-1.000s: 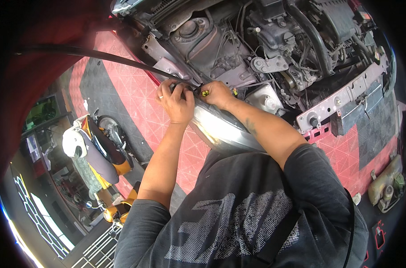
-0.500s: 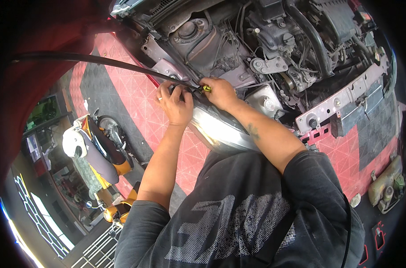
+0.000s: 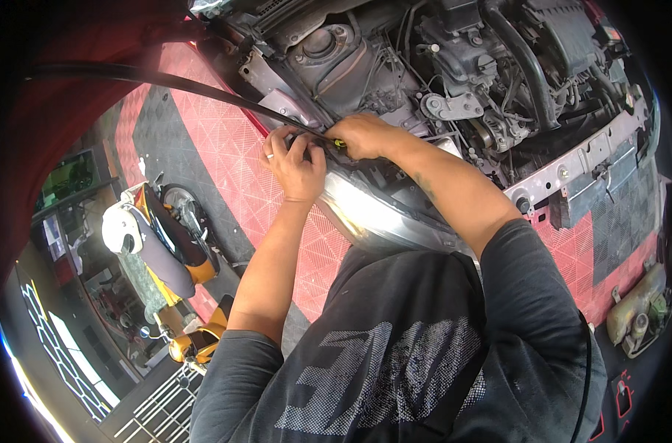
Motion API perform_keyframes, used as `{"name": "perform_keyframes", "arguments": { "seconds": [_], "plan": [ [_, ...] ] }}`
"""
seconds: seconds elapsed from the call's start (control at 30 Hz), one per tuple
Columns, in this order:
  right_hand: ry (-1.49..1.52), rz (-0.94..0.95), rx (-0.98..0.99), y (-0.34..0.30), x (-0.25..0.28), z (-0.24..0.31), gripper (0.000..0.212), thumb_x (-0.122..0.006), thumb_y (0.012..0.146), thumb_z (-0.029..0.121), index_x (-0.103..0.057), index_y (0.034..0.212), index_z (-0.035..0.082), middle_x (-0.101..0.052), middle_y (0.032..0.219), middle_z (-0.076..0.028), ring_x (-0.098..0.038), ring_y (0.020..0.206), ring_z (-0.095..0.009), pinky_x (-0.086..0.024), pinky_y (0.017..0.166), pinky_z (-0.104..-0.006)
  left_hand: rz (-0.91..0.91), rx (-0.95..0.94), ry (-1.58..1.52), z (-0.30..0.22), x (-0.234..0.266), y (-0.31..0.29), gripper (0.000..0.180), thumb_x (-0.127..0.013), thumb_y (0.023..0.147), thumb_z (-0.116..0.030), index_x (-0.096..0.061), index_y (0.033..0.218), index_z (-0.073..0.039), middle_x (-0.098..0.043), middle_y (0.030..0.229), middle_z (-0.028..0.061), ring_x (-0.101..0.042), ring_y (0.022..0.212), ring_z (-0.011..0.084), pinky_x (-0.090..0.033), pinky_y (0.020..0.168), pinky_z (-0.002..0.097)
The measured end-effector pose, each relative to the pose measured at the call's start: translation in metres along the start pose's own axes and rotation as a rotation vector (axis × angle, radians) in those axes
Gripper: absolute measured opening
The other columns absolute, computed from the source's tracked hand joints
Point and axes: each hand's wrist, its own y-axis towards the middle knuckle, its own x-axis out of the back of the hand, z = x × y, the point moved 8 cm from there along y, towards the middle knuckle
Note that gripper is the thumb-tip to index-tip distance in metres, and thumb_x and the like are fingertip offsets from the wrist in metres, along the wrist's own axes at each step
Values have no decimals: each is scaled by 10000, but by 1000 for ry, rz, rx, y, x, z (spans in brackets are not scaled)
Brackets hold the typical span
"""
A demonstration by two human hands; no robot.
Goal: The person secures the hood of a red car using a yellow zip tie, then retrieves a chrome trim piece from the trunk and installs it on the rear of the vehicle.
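My right hand (image 3: 367, 136) is closed on a small yellow-and-black tool (image 3: 340, 142) at the inner upper corner of a car headlight (image 3: 376, 215). Most of the tool is covered by the fingers, so its kind does not show. Beside it, my left hand (image 3: 297, 168) has its fingers bent over the outer corner of the headlight, by the red fender edge. Whatever lies under those fingertips is hidden. A long black rod (image 3: 196, 98) slants down from the upper left and ends close to both hands.
The open engine bay (image 3: 458, 70) spreads across the upper right, with a bare front crossmember (image 3: 583, 166). A raised red hood (image 3: 63, 148) hangs at the left. Motorcycles stand on the left, one under a white helmet (image 3: 122, 229). A used car part (image 3: 635, 314) lies at the far right.
My right hand has turned, its wrist and forearm swinging up and to the right, with the tool still in it. My left hand stays at the headlight corner. The view has shifted slightly.
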Motion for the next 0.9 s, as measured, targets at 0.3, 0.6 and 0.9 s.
{"name": "perform_keyframes", "arguments": {
  "seconds": [0.3,0.6,0.9],
  "plan": [
    [-141,-2,24,6,1,4,289,-741,814,168,-821,1090,202,-797,1066,-138,-748,1049,-372,-579,862,-526,-7,1,-10,-3,1,1,164,-735,761,-136,-790,915,-142,-655,1230,89,-557,1264,336,-335,1086,528],
    [-73,-359,-78,-8,-25,-5,275,-769,857,260,-785,1112,158,-797,1009,-96,-764,993,-339,-592,824,-508,-12,8,-10,0,-1,0,148,-740,768,-136,-788,907,-122,-647,1234,111,-547,1273,346,-333,1093,540],
    [-38,-459,-105,-12,-20,-4,386,-751,920,312,-710,1264,143,-775,1109,-120,-754,1012,-355,-589,842,-500,5,-11,11,1,-3,1,133,-750,776,-136,-778,904,-109,-636,1231,117,-549,1258,351,-338,1083,543]
  ]
}}
